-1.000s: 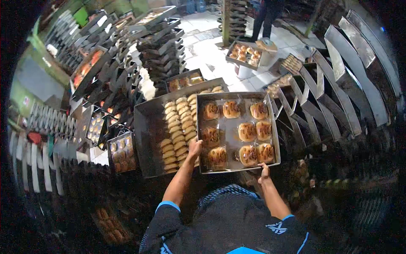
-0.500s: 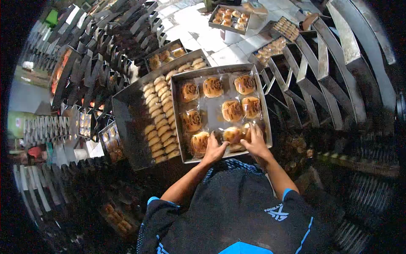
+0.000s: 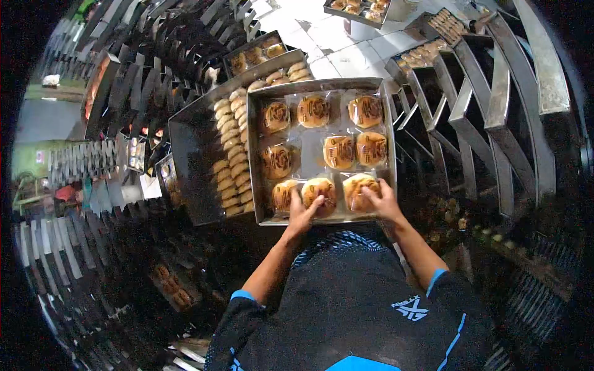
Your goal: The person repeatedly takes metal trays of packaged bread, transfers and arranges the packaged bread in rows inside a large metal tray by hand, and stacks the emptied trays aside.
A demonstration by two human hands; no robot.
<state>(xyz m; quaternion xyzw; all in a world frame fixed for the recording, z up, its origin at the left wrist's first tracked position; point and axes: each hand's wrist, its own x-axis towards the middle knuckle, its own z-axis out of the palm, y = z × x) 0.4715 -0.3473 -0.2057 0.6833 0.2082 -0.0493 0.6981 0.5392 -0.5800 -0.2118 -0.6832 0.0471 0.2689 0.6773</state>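
A metal tray (image 3: 322, 221) in front of my body holds several buns with dark printing, each in a clear wrapper. At its near edge, my left hand (image 3: 302, 215) grips the left side of a wrapped bun (image 3: 319, 188), its thumb lying on top. My right hand (image 3: 386, 204) is closed on the near right wrapped bun (image 3: 354, 185), thumb over the top and fingers along the right side. Left of my left hand sits another wrapped bun (image 3: 282, 195). The fingertips of both hands are partly hidden.
Left of the tray is a larger dark box (image 3: 197, 179) with rows of small buns (image 3: 234, 142). Stacked metal trays (image 3: 489, 111) rise at the right, and more stacks (image 3: 68, 247) stand at the left. Another bun tray (image 3: 360, 11) is at the back over pale floor tiles.
My hands have moved apart along the tray's near edge. The near middle bun has shifted left, and the near right bun shows more fully. The view has shifted slightly.
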